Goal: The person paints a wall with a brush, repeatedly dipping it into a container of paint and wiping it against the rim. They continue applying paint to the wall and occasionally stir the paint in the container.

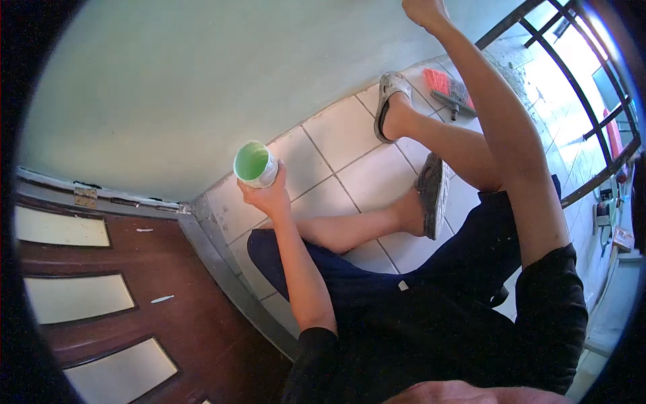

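My left hand [269, 195] is wrapped round a paint cup [254, 163], holding it tilted with its mouth towards me. The cup is whitish and smeared outside, and pale green inside. It is in front of the light green wall [202, 74], above the tiled floor. My right arm is stretched far up and forward. My right hand [425, 11] is at the top edge of the view, close to the wall. Its fingers are cut off by the frame, so I cannot see whether it holds anything.
A brown door [168, 256] with pale panels is at the left. A red-bristled broom head [447, 89] lies on white floor tiles [336, 145] near my grey clogs [397, 86]. Dark metal railing [572, 74] curves along the right, with assorted items beyond it.
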The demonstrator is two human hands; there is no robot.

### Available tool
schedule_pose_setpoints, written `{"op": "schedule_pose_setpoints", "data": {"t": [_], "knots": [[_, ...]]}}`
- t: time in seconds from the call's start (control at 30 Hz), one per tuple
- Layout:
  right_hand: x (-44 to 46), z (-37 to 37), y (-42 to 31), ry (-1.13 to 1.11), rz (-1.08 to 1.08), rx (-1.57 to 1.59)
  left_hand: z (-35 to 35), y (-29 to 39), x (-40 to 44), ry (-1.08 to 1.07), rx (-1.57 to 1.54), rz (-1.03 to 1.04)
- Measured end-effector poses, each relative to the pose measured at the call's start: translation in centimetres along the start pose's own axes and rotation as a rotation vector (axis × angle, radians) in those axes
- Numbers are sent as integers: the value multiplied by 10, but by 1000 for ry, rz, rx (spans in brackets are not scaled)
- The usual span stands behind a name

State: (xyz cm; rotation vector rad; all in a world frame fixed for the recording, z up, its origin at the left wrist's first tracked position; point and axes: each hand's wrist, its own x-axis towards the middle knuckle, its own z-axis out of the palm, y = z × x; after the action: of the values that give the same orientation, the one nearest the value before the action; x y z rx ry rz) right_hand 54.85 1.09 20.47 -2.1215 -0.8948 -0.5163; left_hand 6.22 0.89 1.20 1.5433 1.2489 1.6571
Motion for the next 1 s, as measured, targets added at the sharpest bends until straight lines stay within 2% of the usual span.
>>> {"op": "schedule_pose_setpoints", "data": {"t": [0.07, 0.1, 0.13, 0.2, 0.23, 0.27, 0.33, 0.43, 0.53, 0.6, 0.63, 0.67, 0.7, 0.73, 0.8, 0.83, 0.9, 0.97, 1.0], "knots": [[2, 31, 1, -116, -634, -737, -3, -5, -3, -21, -38, -32], [-15, 54, -6, -67, -705, -747, -3, -11, -4, -37, 61, -10], [-42, 68, -52, -16, -773, -754, -3, -15, -3, -54, 161, 15], [-97, 25, -138, -343, -418, -194, -5, -13, -5, -87, 170, 2], [-126, 1, -184, -416, -215, 59, -3, -12, -5, -117, 169, -10], [-141, 6, -198, -397, -282, 140, -3, -13, -5, -125, 172, -4], [-166, -18, -226, -567, -329, 276, -2, -15, -6, -120, 180, 11], [-168, -35, -237, -646, -405, 303, -3, -18, -7, -131, 151, -9], [-107, -17, -182, -509, -472, 212, -3, -9, -5, -127, 110, -9], [-49, 15, -124, -453, -396, 107, -2, -5, -3, -113, 107, 9], [-24, 53, -72, -295, -823, -466, -2, -5, -3, -99, 111, 28], [-2, 55, -38, -213, -522, -184, -1, -7, -4, -95, 109, 22], [14, 60, -9, -113, -273, -121, -1, -10, -5, -86, 146, 20], [35, 59, 33, -114, -718, -688, -2, -11, -5, -79, 184, 22], [70, 57, 104, -123, -466, -920, -2, -6, -7, -105, 96, -6], [80, 39, 120, -136, -415, -831, -2, -4, -5, -130, 9, -37], [85, 37, 113, -156, -372, -737, -5, -12, -5, -120, 103, -15], [78, 71, 74, 28, -615, -879, -4, -15, -5, -123, 195, 9], [52, 83, 39, -1, -638, -755, -2, -15, -5, -117, 195, 12]]}}
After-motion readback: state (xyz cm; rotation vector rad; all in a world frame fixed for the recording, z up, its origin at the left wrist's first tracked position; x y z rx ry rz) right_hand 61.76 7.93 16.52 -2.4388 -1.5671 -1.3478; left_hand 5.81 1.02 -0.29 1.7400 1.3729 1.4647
